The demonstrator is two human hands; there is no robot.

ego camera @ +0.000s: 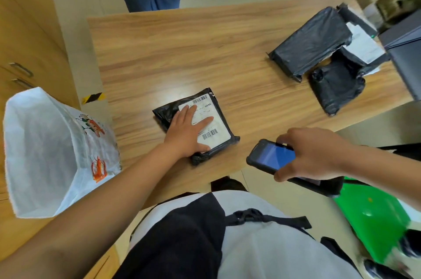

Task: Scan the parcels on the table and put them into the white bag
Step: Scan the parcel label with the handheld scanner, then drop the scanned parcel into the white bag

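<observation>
Four parcels lie on the counter (205,50): a front parcel (219,129) near its near edge and three heaped at its right end, a long parcel (312,44), a crumpled parcel (337,89) and a half-hidden parcel (362,47). One white bag (45,153) stands off the counter's left end, and one scanner (271,156) is at its near edge. Two hands are there, the left hand (186,132) and the right hand (316,153).

Parcel office: black parcels (312,39) (one barcode-labelled) on wooden table (182,50), cabinets (27,39) beside.
</observation>
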